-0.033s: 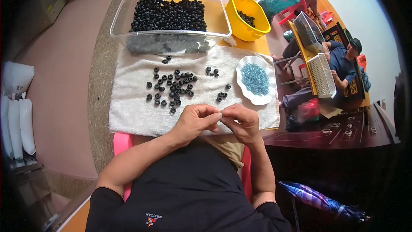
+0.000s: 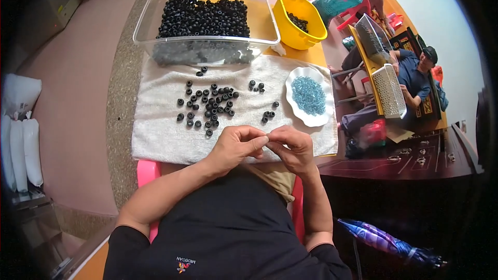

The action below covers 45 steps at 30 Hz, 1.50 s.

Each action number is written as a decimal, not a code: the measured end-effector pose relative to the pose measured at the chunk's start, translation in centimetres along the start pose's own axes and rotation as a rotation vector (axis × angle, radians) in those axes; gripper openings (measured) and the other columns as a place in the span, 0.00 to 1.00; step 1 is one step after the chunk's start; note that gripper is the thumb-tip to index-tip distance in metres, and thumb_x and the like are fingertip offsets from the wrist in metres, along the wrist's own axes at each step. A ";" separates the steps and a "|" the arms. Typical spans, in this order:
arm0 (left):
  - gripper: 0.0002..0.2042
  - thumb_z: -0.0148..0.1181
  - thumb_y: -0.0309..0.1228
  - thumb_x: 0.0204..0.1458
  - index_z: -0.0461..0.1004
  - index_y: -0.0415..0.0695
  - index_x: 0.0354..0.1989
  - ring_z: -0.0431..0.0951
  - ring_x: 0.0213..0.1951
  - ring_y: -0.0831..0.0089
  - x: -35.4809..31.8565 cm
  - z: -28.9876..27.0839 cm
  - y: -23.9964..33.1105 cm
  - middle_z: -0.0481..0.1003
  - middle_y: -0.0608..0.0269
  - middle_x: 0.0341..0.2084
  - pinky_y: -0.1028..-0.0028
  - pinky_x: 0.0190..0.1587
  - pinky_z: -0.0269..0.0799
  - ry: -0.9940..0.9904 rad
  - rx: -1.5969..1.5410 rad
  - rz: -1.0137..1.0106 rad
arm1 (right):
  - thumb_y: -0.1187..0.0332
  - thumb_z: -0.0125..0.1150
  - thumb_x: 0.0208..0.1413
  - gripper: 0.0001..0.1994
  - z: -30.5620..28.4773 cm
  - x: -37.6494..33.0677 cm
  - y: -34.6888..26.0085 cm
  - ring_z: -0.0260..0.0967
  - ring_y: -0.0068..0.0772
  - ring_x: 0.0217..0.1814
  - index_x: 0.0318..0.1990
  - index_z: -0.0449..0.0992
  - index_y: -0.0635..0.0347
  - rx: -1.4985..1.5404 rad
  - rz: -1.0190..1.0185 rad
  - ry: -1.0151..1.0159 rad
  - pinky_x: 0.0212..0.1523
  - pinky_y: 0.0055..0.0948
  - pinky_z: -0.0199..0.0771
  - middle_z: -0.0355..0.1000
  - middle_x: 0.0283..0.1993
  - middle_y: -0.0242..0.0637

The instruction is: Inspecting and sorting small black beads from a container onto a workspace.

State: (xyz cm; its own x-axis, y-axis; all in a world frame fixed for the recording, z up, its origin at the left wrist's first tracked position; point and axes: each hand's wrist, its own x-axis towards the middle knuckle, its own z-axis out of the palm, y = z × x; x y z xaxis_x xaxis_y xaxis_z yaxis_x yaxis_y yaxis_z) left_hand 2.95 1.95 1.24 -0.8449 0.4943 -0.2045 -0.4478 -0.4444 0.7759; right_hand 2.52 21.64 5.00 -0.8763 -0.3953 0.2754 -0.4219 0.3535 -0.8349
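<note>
My left hand (image 2: 236, 146) and my right hand (image 2: 293, 148) meet fingertip to fingertip above the near edge of a white towel (image 2: 161, 142). Both are pinched closed; whatever sits between the fingertips is too small or hidden to make out. Beyond them, several small black round pieces with holes (image 2: 209, 107), much like beads, lie scattered on the towel. Two smaller groups of the same pieces (image 2: 265, 120) rest further right. A white scalloped dish (image 2: 289, 98) at the towel's right side holds a heap of tiny, clear bluish pieces (image 2: 308, 96).
A large clear plastic bin (image 2: 142, 28) full of black pieces stands at the far side, beside a yellow tub (image 2: 282, 23) with more. To the right, two people sit at another table with a white perforated basket (image 2: 389, 93). A folded umbrella (image 2: 389, 241) lies at lower right.
</note>
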 end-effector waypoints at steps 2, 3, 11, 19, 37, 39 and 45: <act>0.09 0.61 0.31 0.59 0.76 0.37 0.42 0.78 0.30 0.81 0.0 -0.2 -0.1 0.78 0.65 0.30 0.79 0.35 0.77 -0.010 0.035 0.005 | 0.82 0.67 0.50 0.08 0.0 -0.1 0.0 0.74 0.27 0.38 0.39 0.80 0.67 0.003 0.008 -0.028 0.39 0.23 0.73 0.76 0.37 0.40; 0.09 0.61 0.31 0.59 0.76 0.37 0.42 0.78 0.30 0.81 0.1 -0.2 -0.2 0.78 0.65 0.30 0.79 0.35 0.77 -0.023 0.052 0.021 | 0.79 0.67 0.50 0.08 0.0 -0.1 0.0 0.75 0.32 0.36 0.38 0.79 0.65 -0.012 0.015 -0.026 0.37 0.27 0.74 0.76 0.35 0.40; 0.08 0.59 0.30 0.60 0.76 0.36 0.40 0.76 0.31 0.81 0.2 -0.3 -0.4 0.77 0.66 0.29 0.79 0.36 0.74 -0.028 0.228 0.121 | 0.72 0.65 0.55 0.08 0.4 -1.1 1.0 0.75 0.28 0.35 0.41 0.80 0.63 0.150 0.182 -0.007 0.39 0.26 0.75 0.78 0.34 0.37; 0.07 0.60 0.28 0.59 0.76 0.36 0.38 0.75 0.30 0.81 0.1 0.2 -0.4 0.76 0.65 0.29 0.79 0.34 0.72 0.116 0.477 0.317 | 0.68 0.64 0.59 0.11 1.9 -1.5 1.6 0.73 0.23 0.41 0.43 0.78 0.67 0.482 0.530 0.155 0.46 0.24 0.73 0.78 0.39 0.36; 0.08 0.59 0.29 0.60 0.75 0.36 0.39 0.75 0.29 0.82 0.3 -0.3 -0.8 0.76 0.67 0.28 0.80 0.35 0.75 0.127 0.112 0.185 | 0.85 0.62 0.45 0.11 0.6 0.2 0.8 0.74 0.43 0.37 0.35 0.73 0.62 -0.623 -0.279 0.358 0.38 0.34 0.74 0.75 0.35 0.43; 0.08 0.59 0.29 0.60 0.75 0.36 0.39 0.76 0.29 0.81 0.4 -0.5 -1.0 0.76 0.66 0.28 0.79 0.36 0.76 0.117 0.087 0.172 | 0.84 0.63 0.46 0.10 -1.3 0.5 1.8 0.74 0.44 0.37 0.35 0.74 0.62 -0.716 -0.291 0.420 0.39 0.35 0.74 0.75 0.35 0.43; 0.08 0.60 0.30 0.60 0.74 0.36 0.39 0.76 0.30 0.80 0.6 -0.3 -1.1 0.75 0.65 0.28 0.76 0.37 0.78 0.122 0.005 0.123 | 0.80 0.63 0.48 0.08 -6.1 1.0 4.8 0.72 0.48 0.41 0.36 0.75 0.62 -0.996 -0.120 0.346 0.42 0.39 0.72 0.75 0.38 0.43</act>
State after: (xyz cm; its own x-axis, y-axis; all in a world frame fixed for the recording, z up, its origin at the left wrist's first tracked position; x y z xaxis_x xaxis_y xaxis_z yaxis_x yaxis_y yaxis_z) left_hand 2.82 2.53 0.07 -0.9227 0.3417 -0.1786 -0.3376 -0.4923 0.8022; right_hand -1.78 28.12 4.18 -0.7687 -0.2668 0.5814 -0.3733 0.9251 -0.0691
